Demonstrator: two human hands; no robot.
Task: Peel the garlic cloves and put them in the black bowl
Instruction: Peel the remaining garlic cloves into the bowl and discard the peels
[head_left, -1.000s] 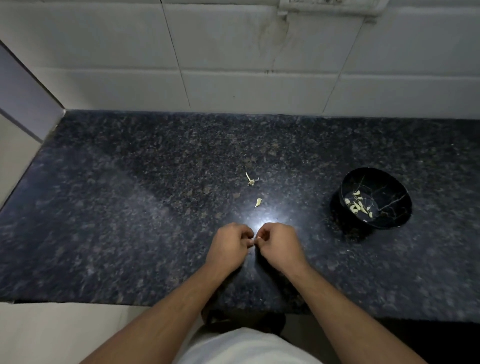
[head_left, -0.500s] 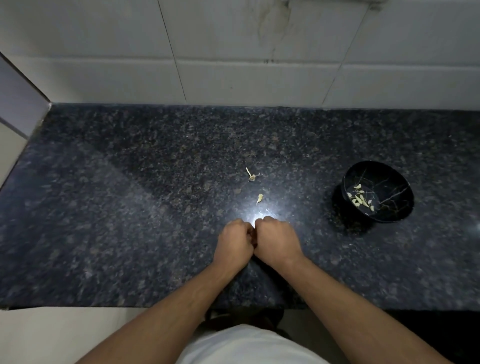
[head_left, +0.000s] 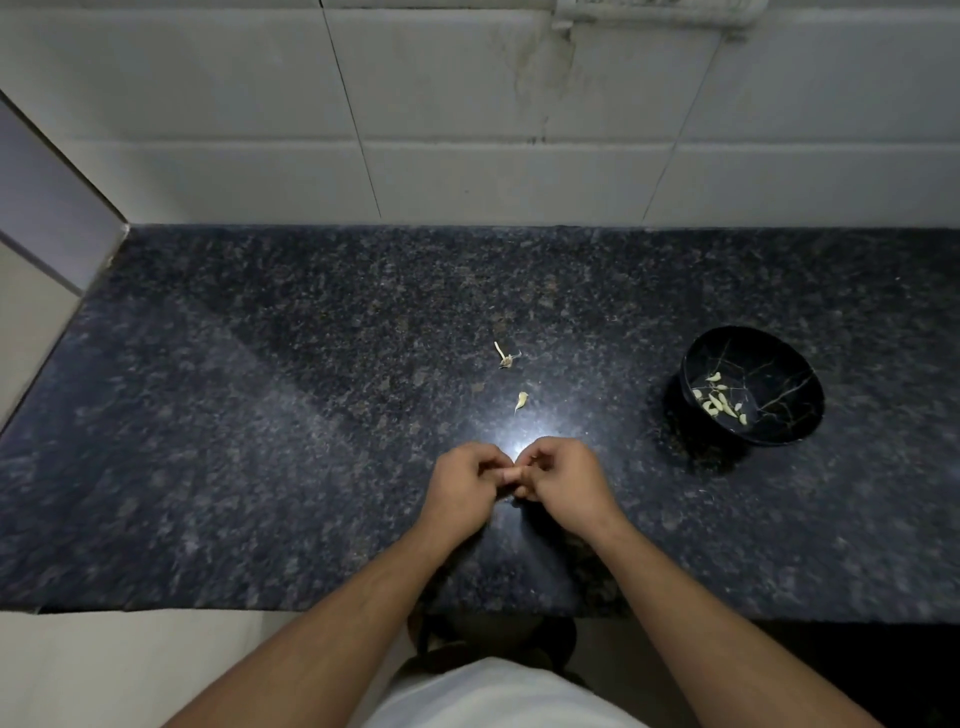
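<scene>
Both hands met low at the middle of the dark speckled granite surface (head_left: 260, 415), knuckles up, fingertips touching each other. Left hand (head_left: 464, 480) was curled, thumb and forefinger pinched toward the right. Right hand (head_left: 563, 480) was likewise curled, fingers bent inward against the left's. Something small seemed to be pinched between them, but the fingers hid it; could not tell whether it was a garlic clove or a scrap of skin. A bright glare spot sat on the stone just beyond the fingertips.

A little farther out from the hands lay a single pale garlic clove (head_left: 521, 400), alone on the stone. Beyond that, a dry stem-and-root scrap (head_left: 506, 356), apart from the clove.

Well off to the right stood the black bowl (head_left: 779, 364), upright, with thin pale vein lines on its inner wall. Inside, toward its left side, lay a small cluster of peeled cloves (head_left: 721, 401), pale yellow-green, some touching one another.

White wall tiles (head_left: 467, 104) rose behind the surface, stained near a fixture at the top edge. A grey panel (head_left: 47, 208) closed the left end. White shirt (head_left: 498, 696) and both bare forearms filled the lower frame.
</scene>
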